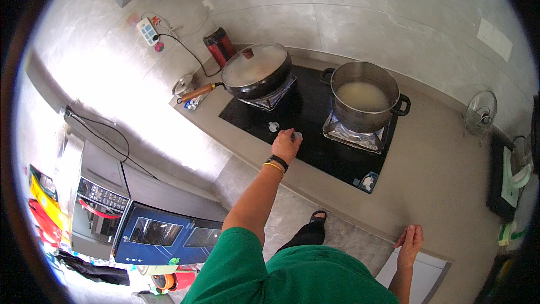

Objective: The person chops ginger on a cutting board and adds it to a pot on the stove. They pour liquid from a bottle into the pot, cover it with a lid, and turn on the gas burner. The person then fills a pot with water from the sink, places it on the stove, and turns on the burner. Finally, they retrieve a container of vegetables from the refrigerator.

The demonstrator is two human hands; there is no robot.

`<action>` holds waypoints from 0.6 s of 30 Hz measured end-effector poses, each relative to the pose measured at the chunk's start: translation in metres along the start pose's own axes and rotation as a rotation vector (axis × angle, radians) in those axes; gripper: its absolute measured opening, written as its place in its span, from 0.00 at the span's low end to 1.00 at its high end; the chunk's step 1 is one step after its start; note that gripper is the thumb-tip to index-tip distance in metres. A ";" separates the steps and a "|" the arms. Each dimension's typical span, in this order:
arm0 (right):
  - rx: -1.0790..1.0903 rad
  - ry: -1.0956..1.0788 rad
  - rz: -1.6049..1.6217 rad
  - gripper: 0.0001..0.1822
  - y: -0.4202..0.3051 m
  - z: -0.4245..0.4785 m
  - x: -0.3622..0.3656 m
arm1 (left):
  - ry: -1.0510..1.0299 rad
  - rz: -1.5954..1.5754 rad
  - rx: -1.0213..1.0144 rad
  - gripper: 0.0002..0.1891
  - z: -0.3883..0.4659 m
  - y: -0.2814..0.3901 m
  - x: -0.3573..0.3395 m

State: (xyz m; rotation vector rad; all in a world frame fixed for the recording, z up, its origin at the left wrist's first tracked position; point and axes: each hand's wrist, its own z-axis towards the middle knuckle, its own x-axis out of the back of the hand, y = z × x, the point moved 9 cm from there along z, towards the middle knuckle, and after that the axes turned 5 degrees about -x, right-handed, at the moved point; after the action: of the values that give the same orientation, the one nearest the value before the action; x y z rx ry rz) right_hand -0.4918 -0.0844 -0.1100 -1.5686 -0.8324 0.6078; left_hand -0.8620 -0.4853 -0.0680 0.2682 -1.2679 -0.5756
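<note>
My left hand (286,145) grips a control knob (297,137) on the black glass gas cooktop (310,109); a second knob (274,126) sits just left of it. On the right burner stands a deep two-handled pot (362,120) without a lid, holding cloudy pale liquid, with a bluish flame under it. The left burner carries a black pan (270,84) with a wooden handle, covered by a fogged glass lid (255,65). My right hand (410,242) hovers by the counter's front edge, its fingers curled together and nothing visible in them.
A red and black appliance or container (219,47) stands behind the pan, near a power strip (147,31) on the wall. A glass lid (481,112) leans at the right. Behind my left side are a microwave (99,215) and a blue-fronted cabinet or appliance (156,234).
</note>
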 end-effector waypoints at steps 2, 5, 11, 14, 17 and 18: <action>-0.003 0.009 -0.008 0.17 0.005 0.001 0.003 | -0.020 0.002 0.037 0.25 -0.003 0.002 0.000; 0.013 0.034 0.001 0.17 0.012 0.002 0.006 | 0.129 -0.058 0.008 0.27 -0.020 0.007 0.011; 0.005 0.046 0.000 0.14 0.010 0.000 0.008 | 0.239 -0.237 -0.004 0.25 -0.067 0.033 0.016; 0.045 0.022 -0.017 0.16 -0.001 -0.003 0.003 | 0.240 -0.323 -0.083 0.21 -0.098 0.050 0.011; 0.009 -0.010 -0.012 0.16 0.008 0.001 0.002 | 0.149 -0.363 -0.112 0.19 -0.126 0.074 0.011; 0.016 -0.011 0.011 0.15 0.009 0.001 0.002 | 0.117 -0.332 -0.127 0.19 -0.131 0.084 0.014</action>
State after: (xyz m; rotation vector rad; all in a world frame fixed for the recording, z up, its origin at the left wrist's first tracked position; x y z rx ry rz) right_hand -0.4901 -0.0822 -0.1185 -1.5579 -0.8257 0.6305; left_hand -0.7133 -0.4396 -0.0531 0.4042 -1.0756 -0.9078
